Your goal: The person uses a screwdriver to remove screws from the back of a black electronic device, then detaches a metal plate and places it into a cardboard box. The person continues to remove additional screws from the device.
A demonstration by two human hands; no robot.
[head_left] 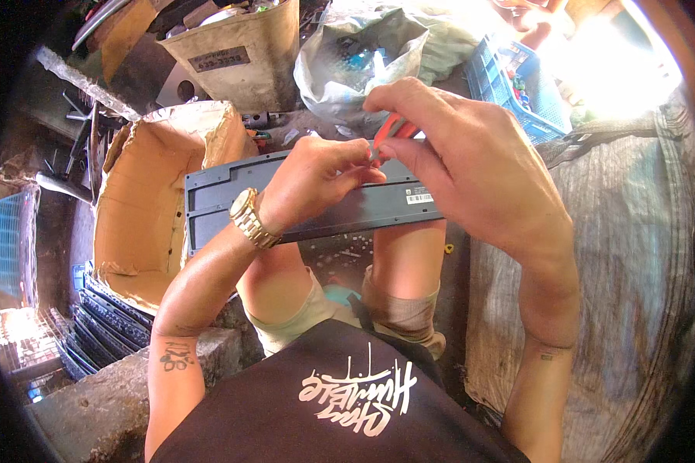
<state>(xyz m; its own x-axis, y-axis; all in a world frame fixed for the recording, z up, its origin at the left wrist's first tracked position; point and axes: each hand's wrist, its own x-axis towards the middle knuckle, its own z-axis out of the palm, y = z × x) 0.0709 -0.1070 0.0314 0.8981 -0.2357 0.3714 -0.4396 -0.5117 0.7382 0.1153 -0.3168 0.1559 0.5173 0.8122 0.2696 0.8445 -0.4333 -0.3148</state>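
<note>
A black keyboard (232,207) lies across my thighs with its underside up, showing a small white label near its right part. My right hand (483,158) is closed round a hand tool with red-orange handles (394,131), which looks like pliers or cutters. The tool's jaws point down and left toward my left fingertips. My left hand (309,174), with a gold watch on its wrist, rests over the middle of the keyboard. Its thumb and fingers are pinched together close to the jaws, and what they grip is too small to make out.
An open cardboard box (147,208) stands at my left, with a stack of black slabs (104,324) below it. Ahead are a filled beige bin (247,62), a white sack (324,73) and a blue crate (517,89). A large woven sack (587,270) lies at my right.
</note>
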